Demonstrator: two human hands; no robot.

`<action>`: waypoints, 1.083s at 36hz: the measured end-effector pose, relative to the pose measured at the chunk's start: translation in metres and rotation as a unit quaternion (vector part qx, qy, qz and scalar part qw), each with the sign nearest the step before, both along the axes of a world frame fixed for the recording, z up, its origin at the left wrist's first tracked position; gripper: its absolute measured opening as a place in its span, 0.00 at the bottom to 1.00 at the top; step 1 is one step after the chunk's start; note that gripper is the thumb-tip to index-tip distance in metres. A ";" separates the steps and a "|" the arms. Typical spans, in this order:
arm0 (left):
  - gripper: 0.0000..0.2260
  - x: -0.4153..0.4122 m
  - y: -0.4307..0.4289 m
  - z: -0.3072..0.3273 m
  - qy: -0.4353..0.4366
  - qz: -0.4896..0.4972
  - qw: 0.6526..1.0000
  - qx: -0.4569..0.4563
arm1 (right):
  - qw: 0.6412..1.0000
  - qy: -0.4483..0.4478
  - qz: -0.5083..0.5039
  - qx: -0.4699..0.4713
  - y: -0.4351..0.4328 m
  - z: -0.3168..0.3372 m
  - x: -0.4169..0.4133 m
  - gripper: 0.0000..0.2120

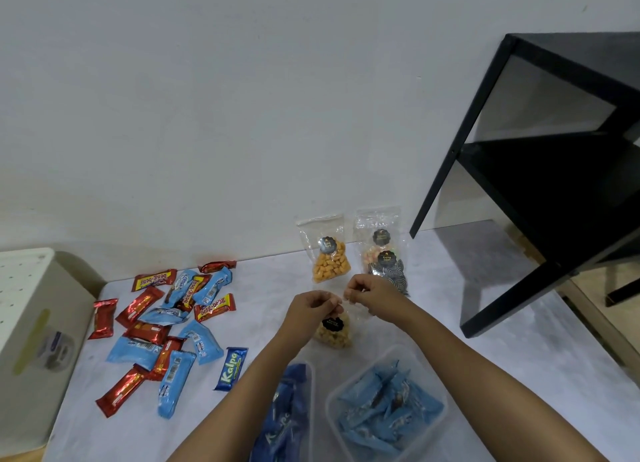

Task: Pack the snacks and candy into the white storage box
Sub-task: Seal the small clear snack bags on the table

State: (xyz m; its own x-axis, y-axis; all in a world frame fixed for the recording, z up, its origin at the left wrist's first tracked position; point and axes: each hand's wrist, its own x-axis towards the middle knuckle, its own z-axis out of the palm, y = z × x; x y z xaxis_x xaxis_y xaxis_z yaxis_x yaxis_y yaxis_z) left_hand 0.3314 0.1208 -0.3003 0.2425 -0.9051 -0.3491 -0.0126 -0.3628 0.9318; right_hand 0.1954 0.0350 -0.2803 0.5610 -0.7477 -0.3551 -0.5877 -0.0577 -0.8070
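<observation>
My left hand [313,305] and my right hand [369,288] both pinch the top edge of a clear bag of pale yellow nuts [334,333] with a black label, held just above the table. Behind it, a bag of orange snacks [329,260] and a bag with pink and dark snacks [384,260] lean against the wall. Red, light blue and dark blue candy bars [166,330] lie scattered at the left. The white storage box [31,323] stands at the far left edge.
Two clear plastic tubs sit near me: one holding dark blue bars [308,375], one holding light blue bars [436,385]. A black metal shelf [540,184] stands at the right on the grey table [485,323].
</observation>
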 end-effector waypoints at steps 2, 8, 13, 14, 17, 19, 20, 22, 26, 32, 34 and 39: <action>0.09 -0.001 -0.001 0.000 -0.001 0.003 1.000 -0.004 | 1.000 0.006 -0.001 -0.013 -0.001 0.000 0.000 0.06; 0.09 -0.003 -0.003 0.001 -0.006 0.008 1.000 -0.004 | 1.000 0.001 -0.002 -0.006 -0.003 -0.002 0.000 0.08; 0.08 0.000 -0.006 0.000 -0.004 0.026 1.000 -0.003 | 0.999 -0.030 0.015 0.011 -0.005 -0.006 -0.006 0.06; 0.08 0.001 -0.008 -0.001 -0.004 0.031 0.999 -0.008 | 0.999 -0.030 0.032 0.017 -0.006 -0.005 -0.008 0.05; 0.07 0.001 -0.012 -0.002 -0.017 0.048 0.998 -0.027 | 0.995 0.016 0.093 -0.038 -0.012 -0.007 -0.013 0.09; 0.03 -0.001 -0.013 -0.006 -0.030 0.048 0.997 -0.046 | 0.990 0.027 0.105 -0.092 -0.019 -0.009 -0.012 0.08; 0.02 -0.002 -0.013 -0.010 -0.044 0.044 0.997 -0.051 | 0.989 0.024 0.101 -0.109 -0.022 -0.009 -0.011 0.06; 0.16 -0.004 -0.011 -0.022 -0.102 0.043 0.993 -0.050 | 0.985 0.018 0.097 -0.141 -0.029 -0.010 -0.010 0.02; 0.40 -0.003 -0.005 -0.043 -0.232 0.062 0.969 -0.053 | 0.983 -0.004 0.079 -0.168 -0.047 -0.019 -0.003 0.03; 0.48 0.006 -0.026 -0.061 -0.229 0.000 0.973 -0.037 | 0.978 -0.033 0.047 -0.199 -0.080 -0.032 0.013 0.06; 0.48 0.011 -0.036 -0.067 -0.229 0.001 0.972 -0.047 | 0.975 -0.037 0.031 -0.217 -0.089 -0.036 0.018 0.06; 0.47 0.015 -0.055 -0.081 -0.278 0.005 0.957 -0.078 | 0.967 -0.057 -0.010 -0.248 -0.112 -0.043 0.030 0.05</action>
